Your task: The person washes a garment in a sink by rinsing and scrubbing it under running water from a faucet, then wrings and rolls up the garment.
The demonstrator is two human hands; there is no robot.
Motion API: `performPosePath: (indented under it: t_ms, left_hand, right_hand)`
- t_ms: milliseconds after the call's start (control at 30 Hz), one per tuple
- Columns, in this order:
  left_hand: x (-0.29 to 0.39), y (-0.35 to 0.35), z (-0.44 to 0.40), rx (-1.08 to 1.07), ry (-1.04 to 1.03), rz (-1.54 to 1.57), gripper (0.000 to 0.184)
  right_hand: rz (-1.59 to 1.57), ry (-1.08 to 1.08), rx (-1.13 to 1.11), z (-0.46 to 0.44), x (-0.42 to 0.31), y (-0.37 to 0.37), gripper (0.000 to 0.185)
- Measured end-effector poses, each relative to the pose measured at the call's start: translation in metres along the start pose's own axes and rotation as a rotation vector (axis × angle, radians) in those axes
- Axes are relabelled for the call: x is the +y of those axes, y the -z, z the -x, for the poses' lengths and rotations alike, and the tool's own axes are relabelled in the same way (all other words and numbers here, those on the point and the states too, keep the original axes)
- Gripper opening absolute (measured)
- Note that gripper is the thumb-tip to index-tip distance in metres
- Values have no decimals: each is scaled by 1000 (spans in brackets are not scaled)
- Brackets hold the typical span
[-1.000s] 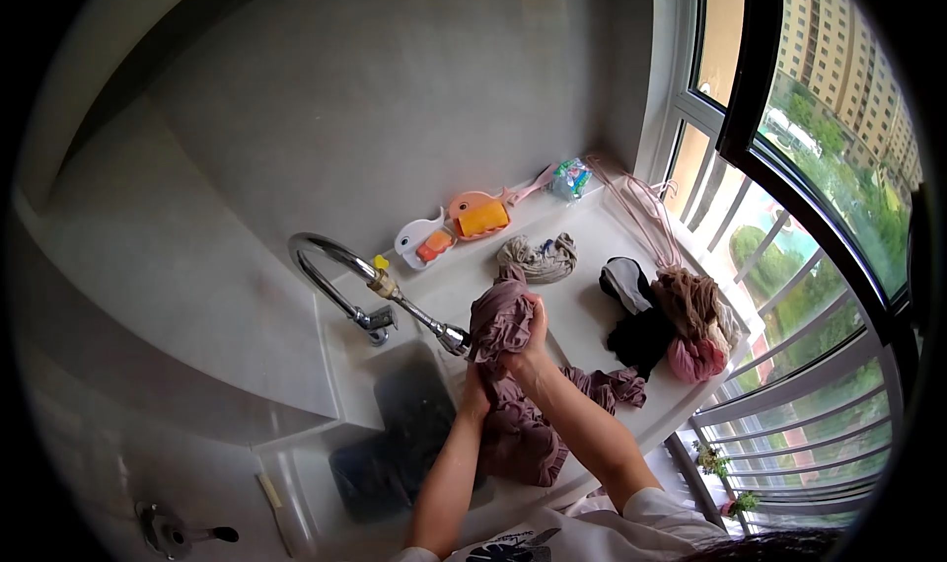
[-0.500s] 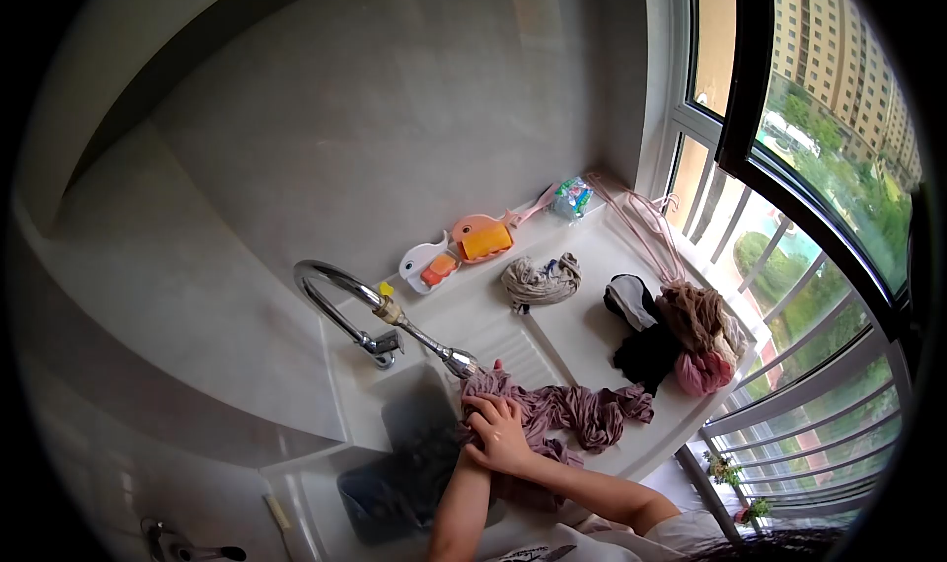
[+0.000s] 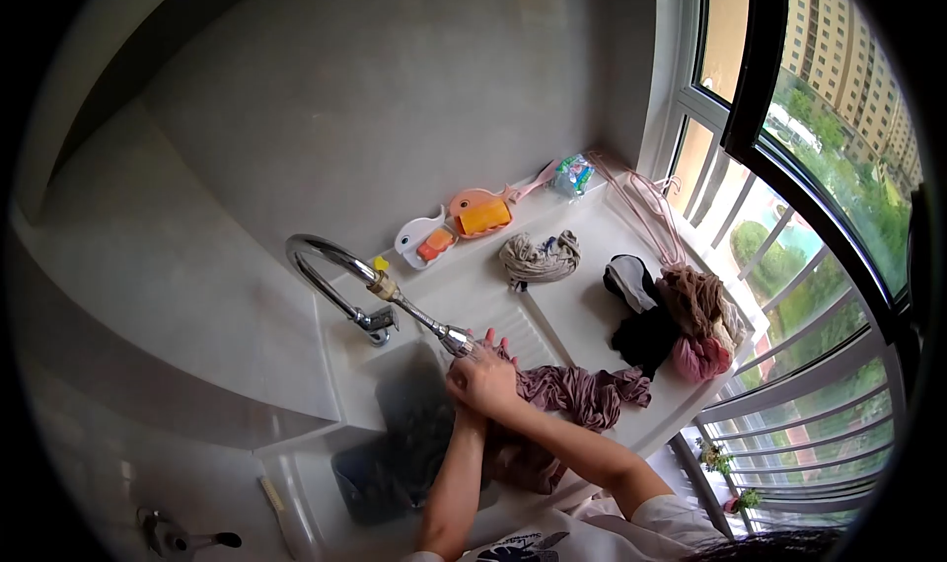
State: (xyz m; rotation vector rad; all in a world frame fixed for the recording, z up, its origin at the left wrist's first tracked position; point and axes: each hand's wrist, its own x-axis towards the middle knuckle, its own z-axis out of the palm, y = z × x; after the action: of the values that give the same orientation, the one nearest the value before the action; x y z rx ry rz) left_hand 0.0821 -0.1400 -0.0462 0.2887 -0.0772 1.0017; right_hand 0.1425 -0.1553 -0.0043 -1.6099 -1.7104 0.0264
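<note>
A crumpled mauve garment point(image 3: 582, 392) lies across the sink edge and washboard, its near part bunched at my hands under the faucet spout point(image 3: 456, 342). My right hand point(image 3: 483, 379) is on top, fingers curled down against the cloth. Beneath it is my left hand point(image 3: 496, 343), mostly hidden; only its reddish fingertips show beyond the fabric. Both hands are closed on the garment, wrists crossing close together. Below and to the left, a dark translucent basin point(image 3: 370, 478) with dark contents sits in the sink.
A beige cloth bundle point(image 3: 540, 258) rests on the ribbed white counter point(image 3: 567, 310). Black cloth point(image 3: 641, 340), brown cloth point(image 3: 693, 296) and pink cloth point(image 3: 701, 358) lie at right. Fish-shaped soap holders point(image 3: 480, 213), pink hangers point(image 3: 646, 212) and a plastic packet point(image 3: 573, 175) line the back, beside an open window.
My right hand has moved up and left toward the spout, going from spread over the garment to curled. More left fingertips now show. The view has shifted slightly.
</note>
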Motion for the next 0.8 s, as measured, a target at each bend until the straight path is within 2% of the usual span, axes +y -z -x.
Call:
performPosePath:
  t_ms: [33, 67, 100, 133, 167, 267, 300, 333, 367, 400, 500, 600, 633, 667, 700, 733, 767, 800]
  left_hand:
    - [0, 14, -1, 80, 86, 18, 54]
    - [1, 26, -3, 155, 171, 37, 56]
    - [-1, 36, -1, 297, 53, -56, 54]
    - [-3, 25, -2, 434, -69, -144, 53]
    - [-1, 15, 0, 486, -71, -123, 63]
    - [6, 4, -2, 388, 3, -68, 71]
    - [11, 14, -9, 274, 71, -92, 74]
    - [4, 22, -7, 135, 31, 28, 76]
    - [-3, 20, -6, -7, 8, 151, 78]
    - [-5, 15, -8, 89, -13, 117, 78]
    - [-6, 4, -13, 372, -58, -5, 79]
    - [-3, 1, -9, 422, -49, -176, 73]
    - [-4, 11, -9, 425, -48, -174, 73]
    - [-4, 28, -14, 193, -8, -151, 69]
    - [-4, 24, -23, -43, 31, -126, 66]
    - [-4, 21, -28, -277, 70, -100, 64]
    - [-7, 17, -21, -144, 96, -110, 54]
    - [-8, 23, -19, -137, 98, -108, 54]
  right_hand:
    - [4, -254, -91, -14, 11, -10, 28]
    - [-1, -219, -51, -32, 19, 3, 26]
    - [57, -150, 13, -42, 31, 8, 17]
    - [88, -120, 96, -45, 41, 3, 17]
    - [58, -137, 131, -43, 47, -7, 20]
    - [-174, -101, 106, -6, 36, -11, 36]
    - [-180, -74, 82, 8, 19, 0, 54]
    - [-124, 28, 21, 21, 5, 14, 65]
    - [-102, 104, -39, 26, -2, 25, 67]
    - [-80, 183, -97, 29, -5, 31, 69]
    - [-162, 131, -96, 6, 27, 15, 62]
    - [-112, -49, -2, -11, 38, 10, 55]
    - [-123, -10, 18, -7, 36, 7, 47]
    - [-134, 30, 41, -2, 30, 3, 39]
    - [-124, 54, 196, 6, 21, -3, 32]
    - [-20, 19, 163, 11, 21, -5, 28]
    - [-120, -105, 112, 11, 23, -9, 28]
    - [-222, -232, 56, 10, 20, -10, 28]
